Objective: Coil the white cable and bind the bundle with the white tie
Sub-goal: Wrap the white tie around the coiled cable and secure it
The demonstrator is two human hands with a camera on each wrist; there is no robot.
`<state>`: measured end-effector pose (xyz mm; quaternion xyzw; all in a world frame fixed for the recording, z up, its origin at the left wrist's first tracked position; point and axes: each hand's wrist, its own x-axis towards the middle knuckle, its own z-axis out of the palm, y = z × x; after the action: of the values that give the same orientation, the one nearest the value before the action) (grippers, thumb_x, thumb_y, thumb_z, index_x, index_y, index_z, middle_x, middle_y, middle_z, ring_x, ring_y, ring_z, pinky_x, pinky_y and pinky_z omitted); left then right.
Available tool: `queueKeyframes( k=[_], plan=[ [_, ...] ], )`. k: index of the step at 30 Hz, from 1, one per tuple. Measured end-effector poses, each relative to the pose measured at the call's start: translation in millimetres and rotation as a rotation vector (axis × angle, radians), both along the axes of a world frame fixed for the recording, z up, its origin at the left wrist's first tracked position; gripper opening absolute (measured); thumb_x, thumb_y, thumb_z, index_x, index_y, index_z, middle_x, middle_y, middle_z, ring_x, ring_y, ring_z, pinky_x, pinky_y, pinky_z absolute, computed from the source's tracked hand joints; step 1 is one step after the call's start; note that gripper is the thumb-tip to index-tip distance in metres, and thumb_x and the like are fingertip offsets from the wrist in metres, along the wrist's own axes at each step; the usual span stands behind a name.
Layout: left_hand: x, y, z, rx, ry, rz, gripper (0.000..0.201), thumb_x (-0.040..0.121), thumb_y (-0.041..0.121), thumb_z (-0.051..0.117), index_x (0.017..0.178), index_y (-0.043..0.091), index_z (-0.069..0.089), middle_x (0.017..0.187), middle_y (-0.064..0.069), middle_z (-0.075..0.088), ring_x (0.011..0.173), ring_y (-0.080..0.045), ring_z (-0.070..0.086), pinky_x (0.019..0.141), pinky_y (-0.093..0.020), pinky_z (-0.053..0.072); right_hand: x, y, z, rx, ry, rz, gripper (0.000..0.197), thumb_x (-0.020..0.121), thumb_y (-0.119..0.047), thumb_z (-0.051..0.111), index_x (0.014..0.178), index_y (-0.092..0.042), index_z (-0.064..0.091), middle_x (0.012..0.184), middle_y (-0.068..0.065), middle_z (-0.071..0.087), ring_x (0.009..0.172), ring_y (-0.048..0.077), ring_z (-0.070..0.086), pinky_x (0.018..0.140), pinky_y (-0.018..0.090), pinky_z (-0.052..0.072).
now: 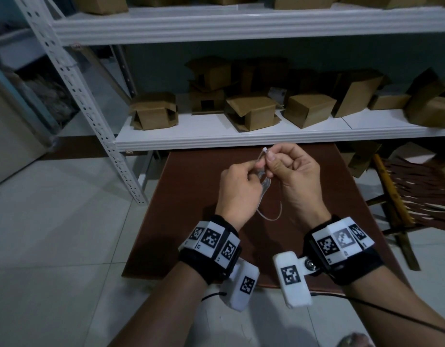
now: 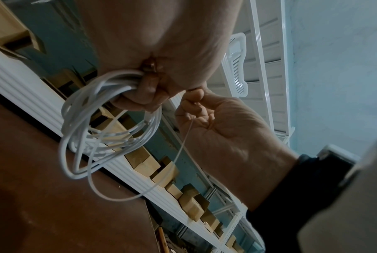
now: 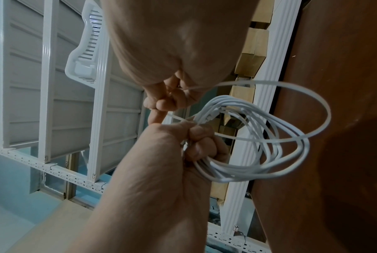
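Over the brown table [image 1: 181, 221], my left hand [image 1: 250, 172] grips the white cable [image 1: 263, 182], wound into a coil of several loops [image 2: 79, 130] [image 3: 267, 154] that hangs from its curled fingers [image 2: 140, 95]. My right hand [image 1: 271, 160] is close beside it and pinches one end of the thin white tie [image 1: 265, 150] between thumb and fingers [image 3: 172, 99]. The tie [image 3: 326, 113] forms a wide, loose loop around the coil [image 2: 118, 198] and sags below the hands [image 1: 274, 217]. Where the tie's other end lies is hidden between the hands.
A white metal shelf [image 1: 241, 139] with several brown cardboard boxes [image 1: 251, 111] stands just beyond the table's far edge. A slanted shelf post [image 1: 96, 126] is at the left and a slatted wooden chair [image 1: 416, 191] at the right. Pale floor tiles [image 1: 53, 234] surround the table.
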<state>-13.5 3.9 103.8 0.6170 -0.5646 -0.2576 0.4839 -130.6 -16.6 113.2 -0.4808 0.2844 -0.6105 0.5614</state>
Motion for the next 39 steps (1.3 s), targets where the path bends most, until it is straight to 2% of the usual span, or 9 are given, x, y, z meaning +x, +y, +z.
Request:
queueKeyframes(
  k=[3,8,12,15,19,23,26,33,39],
  plan=[
    [-0.3,-1.4,-0.9,0.027,0.000,0.011,0.032,0.102,0.011,0.054,0.115,0.020,0.081,0.102,0.005,0.081,0.099,-0.011,0.074,0.080,-0.020,0.053,0.5,0.7,0.7,0.001,0.016,-0.002,0.023,0.099,0.006,0.063,0.121,0.004,0.065,0.077,0.007,0.073,0.062,0.009,0.059,0.069,0.020,0.054],
    [-1.4,-1.0,0.1,0.046,0.035,0.008,0.027,0.101,0.011,0.054,0.102,0.017,0.081,0.086,0.002,0.077,0.090,-0.009,0.071,0.060,-0.021,0.046,1.7,3.1,4.3,0.036,-0.028,0.014,0.026,0.099,0.009,0.060,0.124,0.006,0.062,0.077,0.008,0.074,0.059,0.008,0.060,0.065,0.019,0.054],
    [0.2,-0.8,1.4,0.045,0.101,-0.003,0.034,0.101,0.009,0.054,0.084,0.026,0.078,0.075,0.013,0.074,0.065,0.004,0.064,0.060,-0.011,0.043,0.7,4.6,6.7,0.072,-0.072,0.051,0.024,0.098,0.014,0.054,0.120,0.007,0.062,0.078,0.012,0.073,0.061,0.011,0.057,0.066,0.021,0.054],
    [2.7,-3.0,-1.7,0.045,0.135,-0.019,0.039,0.095,0.007,0.054,0.073,0.031,0.075,0.075,0.008,0.076,0.072,-0.008,0.070,0.067,-0.030,0.057,0.5,5.6,8.0,0.088,-0.071,0.055,0.027,0.097,0.016,0.052,0.120,0.007,0.062,0.079,0.014,0.073,0.062,0.014,0.056,0.068,0.022,0.055],
    [8.6,-12.4,-8.3,0.042,0.231,-0.023,0.029,0.098,0.016,0.057,0.091,0.030,0.082,0.083,0.002,0.080,0.089,-0.025,0.077,0.086,-0.053,0.062,1.7,6.8,9.3,0.097,-0.087,0.047,0.032,0.094,0.020,0.051,0.123,0.013,0.060,0.078,0.018,0.073,0.060,0.016,0.055,0.064,0.021,0.054],
    [11.2,-14.5,-11.1,0.043,0.251,-0.027,0.034,0.096,0.010,0.056,0.096,0.031,0.083,0.081,0.008,0.077,0.075,-0.012,0.069,0.076,-0.036,0.056,2.0,6.4,9.0,0.099,-0.080,0.019,0.033,0.094,0.020,0.052,0.125,0.017,0.058,0.080,0.021,0.073,0.061,0.017,0.056,0.063,0.020,0.054],
    [6.7,-9.7,-9.2,0.056,0.253,-0.044,0.041,0.092,0.003,0.054,0.079,0.031,0.080,0.067,0.012,0.070,0.063,-0.005,0.059,0.069,-0.028,0.046,1.6,6.0,8.8,0.106,-0.077,0.011,0.032,0.095,0.019,0.051,0.126,0.017,0.057,0.080,0.020,0.073,0.061,0.016,0.058,0.064,0.019,0.054],
    [2.4,-4.9,-4.4,0.039,0.218,-0.065,0.047,0.096,0.002,0.053,0.065,0.032,0.072,0.061,0.015,0.067,0.059,0.000,0.058,0.064,-0.023,0.045,1.3,7.3,10.9,0.107,-0.061,-0.006,0.032,0.095,0.020,0.052,0.126,0.017,0.059,0.084,0.025,0.068,0.061,0.016,0.055,0.062,0.018,0.053],
    [1.8,-7.7,-8.2,0.032,0.166,-0.056,0.039,0.095,0.008,0.052,0.076,0.032,0.076,0.080,0.006,0.079,0.076,-0.013,0.072,0.076,-0.035,0.059,-0.5,7.3,11.0,0.097,-0.012,-0.031,0.027,0.096,0.018,0.051,0.118,0.012,0.065,0.081,0.019,0.071,0.061,0.013,0.057,0.060,0.017,0.051]
  ],
)
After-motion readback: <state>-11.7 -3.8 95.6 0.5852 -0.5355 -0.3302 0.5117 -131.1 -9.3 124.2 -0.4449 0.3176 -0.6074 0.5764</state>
